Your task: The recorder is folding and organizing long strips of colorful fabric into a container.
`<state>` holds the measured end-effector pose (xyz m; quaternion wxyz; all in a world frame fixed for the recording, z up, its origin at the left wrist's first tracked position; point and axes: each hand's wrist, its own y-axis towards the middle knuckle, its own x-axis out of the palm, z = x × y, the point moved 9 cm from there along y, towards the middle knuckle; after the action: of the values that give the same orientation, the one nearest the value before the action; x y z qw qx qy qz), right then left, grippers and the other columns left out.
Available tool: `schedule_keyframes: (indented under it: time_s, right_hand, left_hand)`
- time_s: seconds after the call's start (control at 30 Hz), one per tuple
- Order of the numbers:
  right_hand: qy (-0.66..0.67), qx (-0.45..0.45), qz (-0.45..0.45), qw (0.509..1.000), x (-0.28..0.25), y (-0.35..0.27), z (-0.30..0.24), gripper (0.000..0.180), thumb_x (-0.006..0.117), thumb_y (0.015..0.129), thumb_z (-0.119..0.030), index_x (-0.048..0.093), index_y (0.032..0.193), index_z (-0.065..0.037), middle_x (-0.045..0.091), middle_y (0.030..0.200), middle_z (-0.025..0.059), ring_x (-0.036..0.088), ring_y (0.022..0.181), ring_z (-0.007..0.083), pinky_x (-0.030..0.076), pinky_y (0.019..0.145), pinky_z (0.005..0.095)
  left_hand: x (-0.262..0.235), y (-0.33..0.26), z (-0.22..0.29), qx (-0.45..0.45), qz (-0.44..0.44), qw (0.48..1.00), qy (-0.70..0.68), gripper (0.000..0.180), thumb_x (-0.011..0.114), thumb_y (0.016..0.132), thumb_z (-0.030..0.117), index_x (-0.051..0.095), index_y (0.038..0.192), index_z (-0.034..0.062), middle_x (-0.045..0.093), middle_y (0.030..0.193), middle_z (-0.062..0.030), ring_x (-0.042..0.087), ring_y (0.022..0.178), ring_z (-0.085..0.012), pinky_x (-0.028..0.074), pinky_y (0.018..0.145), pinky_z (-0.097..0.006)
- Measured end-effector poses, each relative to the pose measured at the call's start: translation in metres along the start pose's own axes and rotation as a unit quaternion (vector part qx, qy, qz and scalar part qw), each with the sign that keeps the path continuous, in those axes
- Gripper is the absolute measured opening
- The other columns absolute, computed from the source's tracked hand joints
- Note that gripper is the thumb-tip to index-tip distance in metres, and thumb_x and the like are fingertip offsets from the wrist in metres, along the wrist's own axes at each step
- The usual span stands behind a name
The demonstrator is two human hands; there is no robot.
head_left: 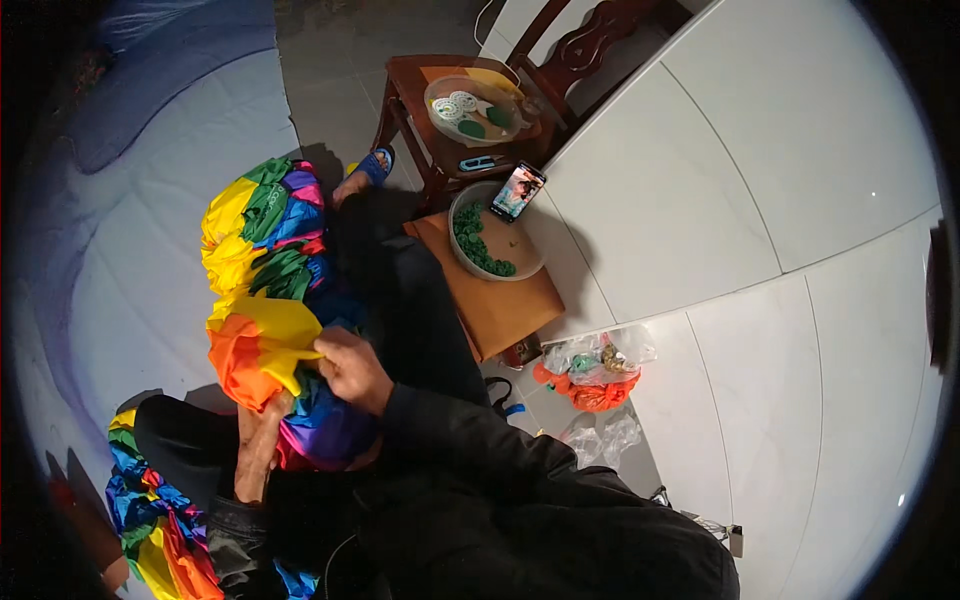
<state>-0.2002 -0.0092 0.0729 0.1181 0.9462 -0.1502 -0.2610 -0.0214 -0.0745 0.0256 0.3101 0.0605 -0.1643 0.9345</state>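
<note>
Nearest sleeve: the person's black jacket sleeve (490,430), crossing the lower middle of the view toward the right hand.
Right hand: the bare right hand (355,372) is closed in a narrow grip, thumb and fingers pinching a gathered yellow edge of the cloth.
Left hand: the bare left hand (262,428) reaches up beneath the orange part; its fingers are mostly hidden, so I cannot tell how tightly they close.
Rainbow cloth: the long, bunched, glossy multicoloured fabric (275,325) lies over the person's lap, between and beyond both hands, its far end beside the black-trousered leg (395,270).
Lower left: another crumpled multicoloured bunch (155,505); whether it joins the first is hidden.
Foot: a blue open-toed slipper (377,166), near the chair.
Chair: a dark reddish-brown wooden chair (420,150) bears a clear round plastic tub (432,108) with white and green pieces, and a small blue tool (478,163).
Brown surface: a flat tan-brown panel (535,308) carries a translucent round bowl (515,238) with crinkled green pieces (480,245); a lit phone (518,191) leans at its rim.
Floor: clear and orange-red plastic bags (605,393) beside the white tiled wall (700,150).
</note>
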Motion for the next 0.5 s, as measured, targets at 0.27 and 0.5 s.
schedule_keyframes:
  time_s: [0.27, 0.5]
  right_hand:
    - [-0.11, 0.083, -0.055, 0.989, 0.027, -0.015, 0.073, 0.026, 0.063, 0.085, -0.007, 0.063, 0.111, -0.002, 0.061, 0.097, 0.0175, 0.058, 0.09, 0.0393, 0.049, 0.076, 0.0465]
    - [-0.047, -0.063, 0.091, 0.993, -0.038, 0.002, -0.078, 0.023, 0.063, 0.09, -0.007, 0.063, 0.113, -0.002, 0.061, 0.094, 0.0159, 0.062, 0.081, 0.0355, 0.051, 0.07, 0.041]
  left_hand:
    - [0.049, -0.027, 0.042, -0.104, 0.04, 0.991, 0.071, 0.064, 0.068, 0.087, 0.019, 0.041, 0.142, 0.0007, 0.055, 0.131, -0.0102, 0.054, 0.12, -0.0218, 0.042, 0.103, -0.034]
    - [0.026, -0.004, 0.03, -0.008, 0.064, 0.998, -0.007, 0.057, 0.068, 0.091, 0.02, 0.043, 0.139, -0.0002, 0.058, 0.126, -0.0072, 0.057, 0.113, -0.0183, 0.044, 0.1, -0.031]
